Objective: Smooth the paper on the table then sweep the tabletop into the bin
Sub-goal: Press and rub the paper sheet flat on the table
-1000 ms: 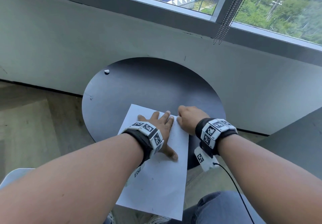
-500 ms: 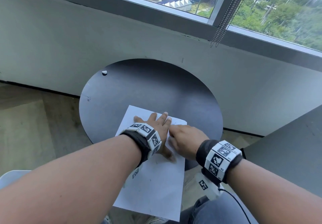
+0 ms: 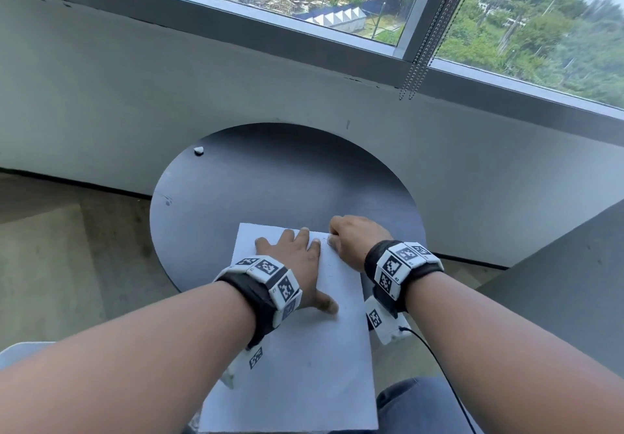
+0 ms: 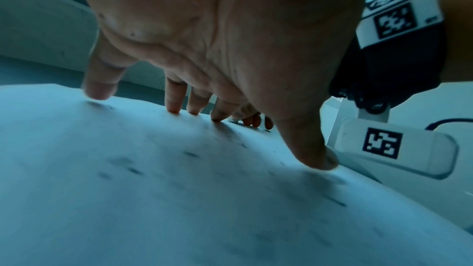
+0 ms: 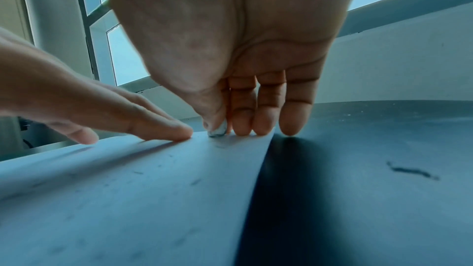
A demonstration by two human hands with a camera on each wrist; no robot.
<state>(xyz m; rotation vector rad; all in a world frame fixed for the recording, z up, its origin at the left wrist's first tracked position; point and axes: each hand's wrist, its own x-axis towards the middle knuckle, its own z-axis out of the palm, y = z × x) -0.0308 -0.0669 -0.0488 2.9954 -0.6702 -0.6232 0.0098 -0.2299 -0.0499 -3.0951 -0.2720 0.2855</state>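
Note:
A white sheet of paper (image 3: 304, 366) lies on the round dark table (image 3: 270, 180) and overhangs its near edge toward my lap. My left hand (image 3: 293, 254) rests flat on the sheet's far part, fingers spread and straight; the left wrist view shows its fingertips (image 4: 176, 106) pressing the paper (image 4: 153, 189). My right hand (image 3: 351, 238) is at the sheet's far right corner. In the right wrist view its fingertips (image 5: 256, 126) press down on the paper's right edge (image 5: 128, 189), the little finger on the bare table (image 5: 358, 149). A small white scrap (image 3: 199, 151) lies at the table's far left.
A grey wall (image 3: 304, 89) under a window stands just behind the table. Blind chains (image 3: 418, 62) hang at the right. Another dark surface (image 3: 557, 281) lies at the right, the floor (image 3: 67, 248) to the left. My knee (image 3: 415, 403) is below the paper. No bin shows.
My right hand slid back toward me along the paper half a second ago, then forward again to the far right corner. The left hand has stayed flat on the sheet.

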